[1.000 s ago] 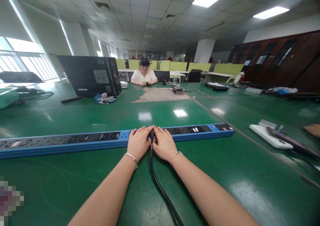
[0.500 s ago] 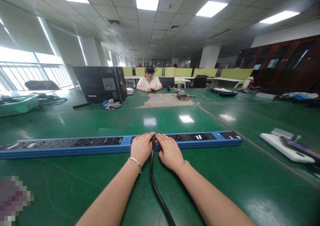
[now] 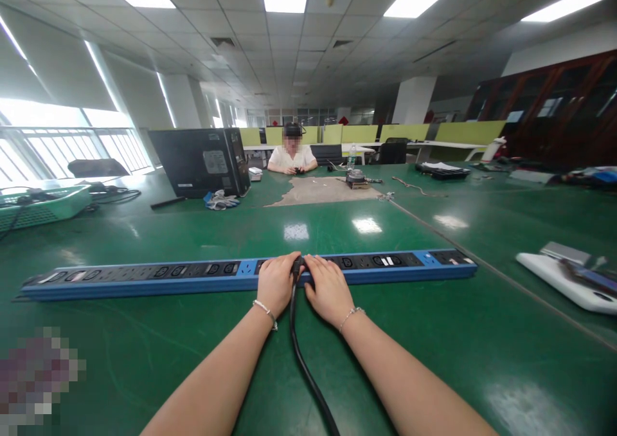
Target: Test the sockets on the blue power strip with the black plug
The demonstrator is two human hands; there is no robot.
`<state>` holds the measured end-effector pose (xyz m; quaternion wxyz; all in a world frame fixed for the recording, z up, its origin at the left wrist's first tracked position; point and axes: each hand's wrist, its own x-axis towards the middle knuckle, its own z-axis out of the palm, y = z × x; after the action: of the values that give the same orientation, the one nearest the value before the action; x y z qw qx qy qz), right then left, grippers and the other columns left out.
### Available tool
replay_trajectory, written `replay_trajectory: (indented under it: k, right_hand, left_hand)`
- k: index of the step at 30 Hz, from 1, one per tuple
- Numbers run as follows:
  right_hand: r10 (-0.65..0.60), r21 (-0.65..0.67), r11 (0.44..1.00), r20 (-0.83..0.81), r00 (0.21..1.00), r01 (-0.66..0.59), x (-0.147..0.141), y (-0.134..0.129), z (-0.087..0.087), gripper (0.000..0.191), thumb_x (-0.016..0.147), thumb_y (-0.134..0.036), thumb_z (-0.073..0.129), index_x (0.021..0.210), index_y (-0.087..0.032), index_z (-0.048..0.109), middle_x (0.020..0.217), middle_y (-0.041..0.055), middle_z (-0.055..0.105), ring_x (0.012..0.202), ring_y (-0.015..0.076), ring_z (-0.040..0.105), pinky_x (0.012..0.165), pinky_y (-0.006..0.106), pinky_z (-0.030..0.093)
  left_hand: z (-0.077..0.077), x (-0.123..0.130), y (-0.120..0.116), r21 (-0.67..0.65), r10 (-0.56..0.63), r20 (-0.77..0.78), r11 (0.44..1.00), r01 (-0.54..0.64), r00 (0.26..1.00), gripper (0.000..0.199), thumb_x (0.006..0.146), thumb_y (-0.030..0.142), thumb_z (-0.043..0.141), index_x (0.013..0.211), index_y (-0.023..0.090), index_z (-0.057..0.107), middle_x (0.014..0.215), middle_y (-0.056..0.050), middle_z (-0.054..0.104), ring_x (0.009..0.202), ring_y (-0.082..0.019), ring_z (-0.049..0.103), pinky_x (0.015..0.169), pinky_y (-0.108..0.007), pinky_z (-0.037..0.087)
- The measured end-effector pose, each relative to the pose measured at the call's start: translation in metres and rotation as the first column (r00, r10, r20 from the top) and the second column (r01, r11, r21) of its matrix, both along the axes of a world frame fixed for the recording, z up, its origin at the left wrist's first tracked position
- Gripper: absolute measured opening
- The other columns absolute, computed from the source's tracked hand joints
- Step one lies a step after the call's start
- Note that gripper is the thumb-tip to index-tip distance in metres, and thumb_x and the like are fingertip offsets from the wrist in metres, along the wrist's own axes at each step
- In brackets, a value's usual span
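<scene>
A long blue-and-black power strip lies across the green table in front of me, with rows of sockets along its top. At its middle, a black power plug with a thick black cable sits between my hands. My left hand is closed around the plug from the left, its fingertips over the top. From the other side, my right hand is wrapped over the strip, its thumb at the front edge and its fingertips close against the plug. The plug's tip is hidden, so how deep it sits cannot be seen.
A black computer case stands at the back left, with gloves beside it. A green basket of cables is at far left. A white device lies at right. Across the table sits a person.
The view has shifted slightly, so most things appear a little further right. Both hands stay at the plug and strip, and the grip looks much the same.
</scene>
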<state>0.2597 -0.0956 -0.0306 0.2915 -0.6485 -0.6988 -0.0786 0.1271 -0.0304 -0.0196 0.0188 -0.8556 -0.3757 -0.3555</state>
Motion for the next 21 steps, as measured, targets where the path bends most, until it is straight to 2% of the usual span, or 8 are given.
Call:
replay_trajectory:
  k: [2, 5, 7, 10, 12, 14, 18, 21]
  right_hand:
    - [0.0, 0.005, 1.0, 0.011, 1.0, 0.0, 0.0, 0.001, -0.001, 0.052, 0.079, -0.023, 0.048, 0.13, -0.017, 0.043, 0.134, 0.0055, 0.048, 0.125, 0.019, 0.038, 0.107, 0.038, 0.023]
    - [0.002, 0.012, 1.0, 0.039, 0.999, -0.002, 0.001, 0.001, -0.003, 0.05, 0.078, -0.021, 0.048, 0.128, -0.018, 0.046, 0.135, 0.0052, 0.047, 0.126, 0.0191, 0.037, 0.107, 0.038, 0.022]
    - [-0.002, 0.015, 1.0, 0.051, 0.999, 0.001, 0.001, 0.001, -0.004, 0.05, 0.078, -0.019, 0.048, 0.128, -0.018, 0.046, 0.136, 0.0047, 0.046, 0.126, 0.0191, 0.036, 0.107, 0.038, 0.022]
    - [-0.008, 0.014, 1.0, 0.059, 0.998, 0.007, 0.001, 0.0, -0.004, 0.05, 0.078, -0.019, 0.047, 0.128, -0.018, 0.046, 0.136, 0.0037, 0.045, 0.126, 0.0188, 0.036, 0.108, 0.037, 0.022]
    - [-0.007, 0.012, 1.0, 0.064, 0.998, 0.006, 0.001, 0.0, -0.003, 0.05, 0.078, -0.019, 0.047, 0.128, -0.017, 0.046, 0.136, 0.0034, 0.045, 0.126, 0.0187, 0.036, 0.108, 0.037, 0.021]
    - [-0.007, 0.014, 1.0, 0.065, 0.998, 0.006, 0.001, 0.001, -0.003, 0.05, 0.078, -0.019, 0.047, 0.128, -0.017, 0.047, 0.136, 0.0034, 0.045, 0.126, 0.0188, 0.036, 0.108, 0.037, 0.021]
    - [-0.016, 0.029, 0.999, 0.064, 0.998, 0.014, 0.001, 0.002, -0.004, 0.05, 0.077, -0.019, 0.048, 0.127, -0.017, 0.047, 0.136, 0.0041, 0.046, 0.125, 0.0193, 0.037, 0.107, 0.038, 0.022]
    - [-0.017, 0.036, 0.999, 0.065, 0.998, 0.015, 0.001, 0.002, -0.004, 0.051, 0.076, -0.018, 0.048, 0.127, -0.017, 0.047, 0.136, 0.0046, 0.046, 0.125, 0.0192, 0.037, 0.107, 0.038, 0.023]
  left_hand:
    - [0.003, 0.002, 0.0, 0.03, -0.014, 0.109, 1.0, 0.011, 0.994, 0.03, 0.088, 0.035, 0.042, 0.111, 0.02, 0.055, 0.102, -0.007, 0.067, 0.096, -0.019, 0.061, 0.088, -0.034, 0.043]
    - [0.013, 0.005, 0.0, 0.051, 0.013, 0.319, 0.998, -0.031, 0.948, 0.032, 0.088, 0.035, 0.043, 0.114, 0.019, 0.052, 0.106, -0.008, 0.064, 0.097, -0.018, 0.059, 0.086, -0.031, 0.045]
    - [0.022, 0.002, 0.001, 0.051, 0.018, 0.354, 0.998, -0.039, 0.935, 0.033, 0.087, 0.037, 0.043, 0.115, 0.02, 0.052, 0.107, -0.008, 0.064, 0.097, -0.018, 0.059, 0.087, -0.031, 0.045]
    - [0.031, -0.017, 0.011, -0.017, 0.098, 0.36, 0.995, -0.099, 0.928, 0.035, 0.086, 0.039, 0.043, 0.114, 0.02, 0.053, 0.104, -0.007, 0.064, 0.094, -0.02, 0.06, 0.085, -0.032, 0.045]
    - [0.034, -0.04, 0.023, -0.143, 0.226, 0.35, 0.972, -0.186, 0.909, 0.037, 0.085, 0.041, 0.045, 0.116, 0.021, 0.053, 0.099, -0.006, 0.066, 0.088, -0.02, 0.062, 0.08, -0.032, 0.047]
    - [0.033, -0.066, 0.034, -0.234, 0.273, 0.318, 0.951, -0.204, 0.908, 0.037, 0.083, 0.041, 0.046, 0.115, 0.023, 0.054, 0.097, -0.004, 0.067, 0.084, -0.019, 0.063, 0.077, -0.03, 0.048]
    - [0.027, -0.104, 0.043, -0.327, 0.193, 0.158, 0.936, -0.133, 0.968, 0.036, 0.082, 0.04, 0.047, 0.112, 0.024, 0.056, 0.102, -0.003, 0.067, 0.091, -0.019, 0.062, 0.082, -0.03, 0.047]
    - [0.023, -0.11, 0.039, -0.356, 0.157, 0.077, 0.927, -0.12, 0.985, 0.038, 0.082, 0.042, 0.045, 0.114, 0.024, 0.054, 0.097, -0.003, 0.068, 0.09, -0.02, 0.063, 0.082, -0.03, 0.048]
